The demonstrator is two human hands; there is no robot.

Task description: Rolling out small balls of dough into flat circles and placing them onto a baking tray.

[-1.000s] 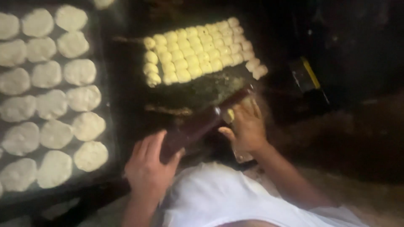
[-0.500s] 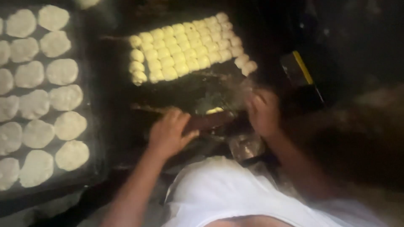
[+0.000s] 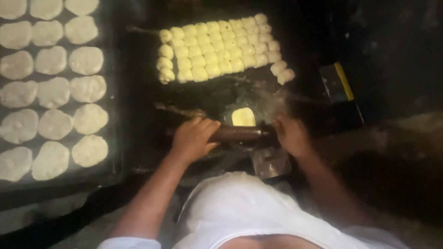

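Change: both hands are now sitting level on the rolling pin [image 3: 240,133], which is lying horizontal where it was slanting a second ago; the left hand has come up onto it from lower down.
Left hand: the left hand [image 3: 194,138] is curling over the pin's left end, fingers wrapped on top and pressed together.
Right hand: the right hand [image 3: 290,135] is covering the pin's right end; I cannot tell how its fingers are closing in the dim light.
Dough piece: a flattened yellow dough piece [image 3: 243,117] is lying just beyond the pin at 12 o'clock, between the two hands.
Dough balls: rows of small dough balls [image 3: 217,50] are waiting further off at 12 o'clock.
Tray: a dark tray [image 3: 115,115] at 9 o'clock is carrying rolled dough rounds [image 3: 55,92] in rows.
Board: a dark floured board [image 3: 207,94] is lying under the work.
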